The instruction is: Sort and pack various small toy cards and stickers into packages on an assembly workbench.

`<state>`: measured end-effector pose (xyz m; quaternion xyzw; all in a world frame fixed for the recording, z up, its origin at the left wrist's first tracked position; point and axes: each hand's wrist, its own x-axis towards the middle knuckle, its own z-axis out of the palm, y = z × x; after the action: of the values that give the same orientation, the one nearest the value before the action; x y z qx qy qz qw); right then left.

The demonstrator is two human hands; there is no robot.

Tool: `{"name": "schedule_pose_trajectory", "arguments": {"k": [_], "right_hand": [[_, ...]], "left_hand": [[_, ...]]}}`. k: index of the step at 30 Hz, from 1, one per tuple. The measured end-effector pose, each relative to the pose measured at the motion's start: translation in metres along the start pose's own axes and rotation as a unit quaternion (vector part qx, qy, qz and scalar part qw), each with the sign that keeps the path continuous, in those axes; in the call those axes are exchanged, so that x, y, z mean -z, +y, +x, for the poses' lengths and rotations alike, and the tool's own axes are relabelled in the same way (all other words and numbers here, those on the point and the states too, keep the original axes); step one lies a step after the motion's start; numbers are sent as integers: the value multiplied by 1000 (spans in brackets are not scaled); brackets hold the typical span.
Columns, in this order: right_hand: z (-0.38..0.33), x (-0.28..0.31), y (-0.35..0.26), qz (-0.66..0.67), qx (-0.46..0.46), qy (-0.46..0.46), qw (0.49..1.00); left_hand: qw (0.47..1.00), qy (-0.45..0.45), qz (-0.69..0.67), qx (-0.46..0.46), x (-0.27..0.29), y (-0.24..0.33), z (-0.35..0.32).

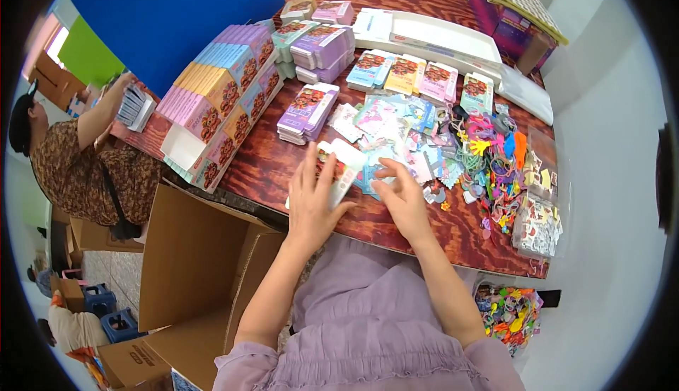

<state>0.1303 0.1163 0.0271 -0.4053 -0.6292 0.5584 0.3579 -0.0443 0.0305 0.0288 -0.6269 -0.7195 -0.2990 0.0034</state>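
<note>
Both hands at the near edge of the tabletop, dark red, strong wood grain.

Left hand: fingers spread and laid along the side of a small white carton, gripping it loosely. Right hand: fingers curled at the carton's open end, over a pale blue card; cannot tell whether it pinches the card or only presses it.

Progress, judged from the layout: many cartons done. Flat stacks of purple boxes and rows of closed boxes in purple, yellow and blue fill the far left. A further row of four, blue, yellow, pink and green, lies beyond the loose stock. Plenty left: a spread of paper cards, thin and glossy, and a heap of small plastic pieces, bright, mixed colours, some shaped like little hands.

Open brown cardboard box stands lower left, matte, corrugated. A second person at far left handles a stack of cards.
</note>
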Motion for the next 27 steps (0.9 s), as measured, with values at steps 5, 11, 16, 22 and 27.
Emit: {"name": "schedule_pose_trajectory", "arguments": {"k": [5,11,16,22,27], "right_hand": [[-10,7,5,205,-45,-25,977],[-57,44,-16,203,-102,-128,965],[-78,53,-40,-73,86,97,989],[-77,63,-29,-157,189,-47,968],[-85,55,-35,158,61,-51,984]], "left_hand": [[969,-42,-241,20,15,38,-11],[510,-385,-736,222,11,26,-30],[506,-365,-755,202,-20,50,-35],[635,-366,-648,207,-22,64,-32],[572,-289,-739,208,-14,66,-38]]}}
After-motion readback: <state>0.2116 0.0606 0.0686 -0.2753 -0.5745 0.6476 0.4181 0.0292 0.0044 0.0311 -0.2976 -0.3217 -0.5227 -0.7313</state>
